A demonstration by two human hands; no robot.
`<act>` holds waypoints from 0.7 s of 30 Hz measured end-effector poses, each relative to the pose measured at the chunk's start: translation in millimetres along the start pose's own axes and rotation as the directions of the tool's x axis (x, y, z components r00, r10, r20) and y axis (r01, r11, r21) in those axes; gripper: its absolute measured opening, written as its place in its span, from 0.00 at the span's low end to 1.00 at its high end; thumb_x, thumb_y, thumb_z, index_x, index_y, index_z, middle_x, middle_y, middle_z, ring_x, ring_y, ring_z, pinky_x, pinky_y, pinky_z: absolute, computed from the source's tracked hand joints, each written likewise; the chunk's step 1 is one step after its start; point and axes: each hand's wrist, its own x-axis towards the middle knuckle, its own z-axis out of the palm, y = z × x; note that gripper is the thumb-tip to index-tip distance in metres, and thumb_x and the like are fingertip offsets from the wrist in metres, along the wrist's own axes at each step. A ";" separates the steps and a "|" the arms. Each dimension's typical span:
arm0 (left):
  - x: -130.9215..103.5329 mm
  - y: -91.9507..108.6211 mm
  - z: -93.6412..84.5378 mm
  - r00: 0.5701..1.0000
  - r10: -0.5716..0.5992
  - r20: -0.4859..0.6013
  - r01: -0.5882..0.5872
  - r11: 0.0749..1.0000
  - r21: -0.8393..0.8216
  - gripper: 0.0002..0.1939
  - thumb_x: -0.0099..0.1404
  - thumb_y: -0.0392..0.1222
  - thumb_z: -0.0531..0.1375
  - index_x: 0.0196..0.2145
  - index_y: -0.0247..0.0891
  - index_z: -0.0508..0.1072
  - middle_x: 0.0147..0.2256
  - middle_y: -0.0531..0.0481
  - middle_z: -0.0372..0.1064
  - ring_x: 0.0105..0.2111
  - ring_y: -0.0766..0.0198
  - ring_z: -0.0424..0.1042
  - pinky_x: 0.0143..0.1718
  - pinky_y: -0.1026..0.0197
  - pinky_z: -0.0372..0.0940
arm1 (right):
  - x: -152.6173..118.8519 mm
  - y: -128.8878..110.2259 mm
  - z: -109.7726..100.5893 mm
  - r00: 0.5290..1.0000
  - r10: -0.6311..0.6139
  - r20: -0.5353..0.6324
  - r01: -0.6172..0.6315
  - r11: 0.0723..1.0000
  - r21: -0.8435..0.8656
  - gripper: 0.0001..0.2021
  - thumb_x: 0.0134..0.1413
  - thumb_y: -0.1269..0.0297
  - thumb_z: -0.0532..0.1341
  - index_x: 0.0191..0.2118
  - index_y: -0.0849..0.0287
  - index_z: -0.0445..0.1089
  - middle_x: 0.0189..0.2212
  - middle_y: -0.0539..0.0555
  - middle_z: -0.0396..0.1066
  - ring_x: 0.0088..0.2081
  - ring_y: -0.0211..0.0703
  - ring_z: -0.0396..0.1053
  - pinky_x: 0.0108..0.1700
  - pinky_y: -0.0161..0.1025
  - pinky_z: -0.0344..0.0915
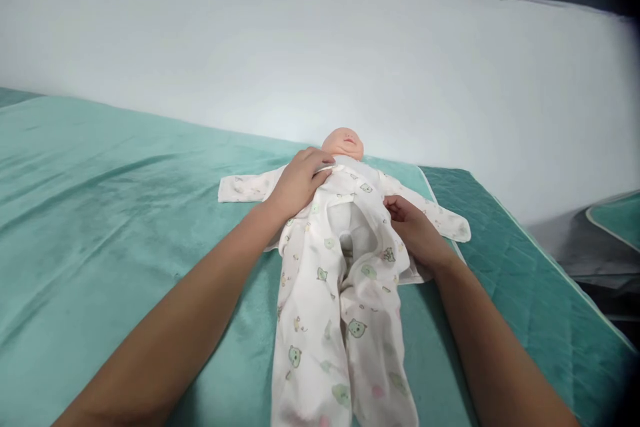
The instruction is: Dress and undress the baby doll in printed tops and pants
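A baby doll (343,143) lies on its back with its head toward the wall. White printed baby trousers (320,273), with an open crotch, lie over its legs and reach up to its chest. A white printed top (245,188) has its sleeves spread to both sides. My left hand (305,180) rests at the upper left of the trousers by the doll's chest, its fingers closed on the cloth edge. My right hand (407,223) is at the right side of the waist, fingers curled against the fabric, their tips partly hidden.
Under the doll is a smooth green cover (125,213). A quilted darker green mat (525,280) extends at the right. Behind stands a white wall (250,47). Another green padded edge (617,217) shows at the far right, beyond a gap.
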 end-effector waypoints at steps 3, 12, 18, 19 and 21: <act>2.2 3.3 -2.0 0.984 0.162 0.069 -0.165 0.985 0.042 0.13 0.70 0.36 0.50 0.45 0.40 0.73 0.49 0.47 0.72 0.52 0.58 0.66 0.54 0.55 0.59 | 0.2 -0.4 1.6 1.000 -0.004 -0.006 0.004 1.000 -0.021 0.10 0.48 0.68 0.66 0.38 0.54 0.69 0.36 0.48 0.73 0.37 0.39 0.68 0.40 0.35 0.64; 0.2 -2.2 -0.4 0.997 -0.070 0.021 0.071 0.996 -0.045 0.14 0.67 0.33 0.50 0.41 0.38 0.75 0.42 0.49 0.74 0.44 0.61 0.71 0.48 0.59 0.63 | 15.8 14.0 -0.9 0.949 -0.036 -0.314 -0.022 0.984 -0.179 0.07 0.45 0.69 0.63 0.34 0.55 0.69 0.30 0.47 0.71 0.31 0.37 0.67 0.33 0.34 0.61; -0.2 7.4 -5.5 0.983 -0.174 0.053 0.182 0.961 -0.206 0.13 0.64 0.36 0.54 0.41 0.38 0.77 0.45 0.48 0.75 0.46 0.60 0.72 0.50 0.59 0.63 | 10.5 13.3 5.4 0.973 -0.064 -0.223 0.041 0.993 -0.107 0.12 0.49 0.65 0.62 0.42 0.55 0.71 0.36 0.51 0.76 0.36 0.42 0.71 0.39 0.38 0.65; -0.3 12.2 -6.5 0.976 -0.208 0.061 0.217 0.939 -0.268 0.13 0.63 0.36 0.55 0.41 0.38 0.78 0.46 0.48 0.75 0.46 0.60 0.72 0.51 0.59 0.64 | 9.1 12.0 6.3 0.976 -0.065 -0.208 0.040 0.992 -0.121 0.12 0.50 0.65 0.61 0.43 0.55 0.72 0.36 0.51 0.76 0.36 0.43 0.71 0.40 0.38 0.65; 1.0 23.0 -6.7 0.958 -0.279 0.064 0.283 0.890 -0.356 0.14 0.61 0.36 0.56 0.42 0.38 0.78 0.46 0.48 0.76 0.46 0.60 0.73 0.50 0.59 0.65 | 7.4 9.3 7.3 0.979 -0.068 -0.194 0.033 0.984 -0.175 0.13 0.51 0.64 0.60 0.44 0.55 0.74 0.36 0.52 0.77 0.36 0.44 0.71 0.40 0.39 0.64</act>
